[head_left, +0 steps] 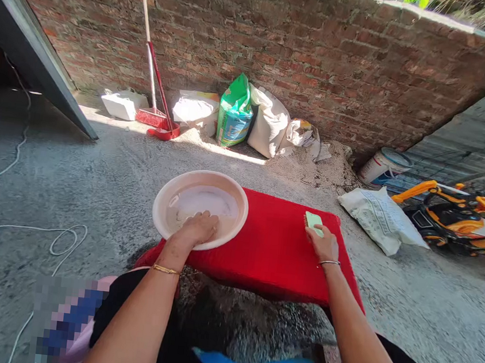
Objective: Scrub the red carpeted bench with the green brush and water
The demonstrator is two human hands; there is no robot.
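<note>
A pale pink plastic basin [159, 210] with cloudy water stands on the left end of a low bench covered with red cloth [267, 253]. My left hand [200, 228] reaches over its near rim and down to the water. Its fingers are curled, the tips hidden, and I cannot make out what they hold, if anything. At the right end of the red cloth, my right hand [325, 243] is closed on a pale green scrub brush [314, 219]. Brown bristles show along the brush's left edge, and it rests on the cloth or just above it.
Along the brick wall stand a red broom and dustpan [165, 130], a green bag [234, 114] and white sacks [269, 123]. To the right lie another sack [386, 217] and an orange-black machine [459, 219]. A white cable [65, 241] crosses the floor at left.
</note>
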